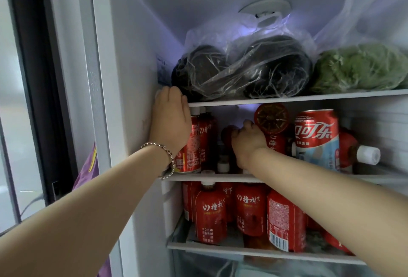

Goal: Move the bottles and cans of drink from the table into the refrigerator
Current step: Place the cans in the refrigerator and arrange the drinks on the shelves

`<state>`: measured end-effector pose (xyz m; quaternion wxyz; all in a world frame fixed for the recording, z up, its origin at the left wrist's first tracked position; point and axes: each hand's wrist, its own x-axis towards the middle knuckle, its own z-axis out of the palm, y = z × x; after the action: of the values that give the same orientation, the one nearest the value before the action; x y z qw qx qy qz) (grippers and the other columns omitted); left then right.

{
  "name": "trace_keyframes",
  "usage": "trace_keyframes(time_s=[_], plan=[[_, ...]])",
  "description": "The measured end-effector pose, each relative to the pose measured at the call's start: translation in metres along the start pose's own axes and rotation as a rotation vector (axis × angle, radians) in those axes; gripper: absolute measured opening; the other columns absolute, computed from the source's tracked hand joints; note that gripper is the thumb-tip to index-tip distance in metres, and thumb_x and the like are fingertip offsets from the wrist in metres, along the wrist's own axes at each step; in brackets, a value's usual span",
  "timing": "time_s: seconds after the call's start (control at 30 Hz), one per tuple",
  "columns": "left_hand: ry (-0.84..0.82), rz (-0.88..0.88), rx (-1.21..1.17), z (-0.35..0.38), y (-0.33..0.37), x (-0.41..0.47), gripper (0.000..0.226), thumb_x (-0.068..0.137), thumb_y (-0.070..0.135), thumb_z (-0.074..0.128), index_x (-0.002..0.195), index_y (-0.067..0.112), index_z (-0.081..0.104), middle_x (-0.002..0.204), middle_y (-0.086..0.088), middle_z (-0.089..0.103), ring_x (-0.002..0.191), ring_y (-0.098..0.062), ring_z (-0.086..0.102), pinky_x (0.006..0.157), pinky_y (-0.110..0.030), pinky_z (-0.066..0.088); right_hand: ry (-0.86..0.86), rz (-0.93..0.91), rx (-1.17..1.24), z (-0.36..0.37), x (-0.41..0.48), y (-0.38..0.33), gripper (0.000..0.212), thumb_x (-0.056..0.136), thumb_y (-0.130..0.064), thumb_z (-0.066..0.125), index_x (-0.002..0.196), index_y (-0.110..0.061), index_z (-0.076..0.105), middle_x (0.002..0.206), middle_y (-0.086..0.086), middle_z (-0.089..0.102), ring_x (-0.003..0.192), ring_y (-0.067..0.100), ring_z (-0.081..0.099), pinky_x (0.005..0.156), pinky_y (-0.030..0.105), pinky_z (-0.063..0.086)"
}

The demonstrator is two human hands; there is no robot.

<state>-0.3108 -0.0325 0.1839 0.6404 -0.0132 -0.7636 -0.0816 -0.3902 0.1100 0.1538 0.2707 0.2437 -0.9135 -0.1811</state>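
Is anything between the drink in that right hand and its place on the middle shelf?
Yes. The right hand holds a dark red bottle in a narrow gap: a can left, a lying bottle right, white caps below.

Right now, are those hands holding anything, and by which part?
The left hand grips the upper shelf at its front left corner. The right hand clasps a red bottle on the middle shelf, apparently by its end.
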Motion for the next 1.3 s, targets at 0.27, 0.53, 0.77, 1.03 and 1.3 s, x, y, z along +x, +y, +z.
trace_keyframes(time_s=[0.27, 0.53, 0.77, 1.03, 1.3], plan=[[0.017, 0.028, 0.035, 0.001, -0.001, 0.000, 0.030, 0.091, 0.019, 0.028, 0.083, 0.000, 0.050, 0.087, -0.022, 0.050, 0.083, -0.036, 0.046, 0.074, -0.038, 0.032, 0.305, 0.374, 0.346, 0.001, -0.024, 0.010, 0.073, 0.079, -0.043, 0.066, 0.138, -0.009, 0.038, 0.144, 0.020, 0.021, 0.134, 0.050, 0.014, 0.111, 0.058, 0.009], [0.026, 0.069, 0.030, 0.003, -0.003, -0.001, 0.036, 0.090, 0.023, 0.023, 0.081, 0.000, 0.049, 0.086, -0.023, 0.050, 0.082, -0.038, 0.047, 0.072, -0.037, 0.030, 0.444, 0.657, 0.769, 0.007, -0.012, 0.005, 0.085, 0.083, -0.033, 0.066, 0.145, -0.004, 0.015, 0.153, 0.026, 0.002, 0.141, 0.039, 0.008, 0.110, 0.045, 0.023], [0.038, 0.065, 0.015, 0.002, -0.002, -0.001, 0.033, 0.090, 0.021, 0.025, 0.080, 0.001, 0.049, 0.084, -0.022, 0.049, 0.080, -0.037, 0.047, 0.072, -0.034, 0.029, 0.506, 1.007, 1.199, 0.005, 0.018, 0.005, 0.088, 0.088, -0.023, 0.064, 0.150, -0.005, 0.004, 0.149, 0.020, 0.022, 0.131, 0.036, 0.033, 0.108, 0.037, 0.026], [0.074, 0.074, 0.073, 0.006, -0.001, -0.002, 0.030, 0.091, 0.016, 0.027, 0.082, 0.000, 0.049, 0.084, -0.022, 0.050, 0.079, -0.037, 0.047, 0.071, -0.039, 0.032, 0.654, 0.798, 1.125, 0.014, -0.002, 0.008, 0.083, 0.067, -0.033, 0.080, 0.131, -0.005, 0.035, 0.134, 0.015, 0.038, 0.117, 0.036, 0.047, 0.092, 0.042, 0.042], [0.064, 0.083, 0.098, 0.005, -0.001, -0.002, 0.030, 0.090, 0.017, 0.027, 0.081, -0.002, 0.049, 0.085, -0.024, 0.050, 0.081, -0.041, 0.047, 0.072, -0.037, 0.028, 0.670, 0.467, 1.012, 0.009, -0.029, 0.006, 0.086, 0.065, -0.039, 0.079, 0.134, -0.011, 0.035, 0.130, 0.009, 0.036, 0.120, 0.029, 0.041, 0.085, 0.037, 0.043]])
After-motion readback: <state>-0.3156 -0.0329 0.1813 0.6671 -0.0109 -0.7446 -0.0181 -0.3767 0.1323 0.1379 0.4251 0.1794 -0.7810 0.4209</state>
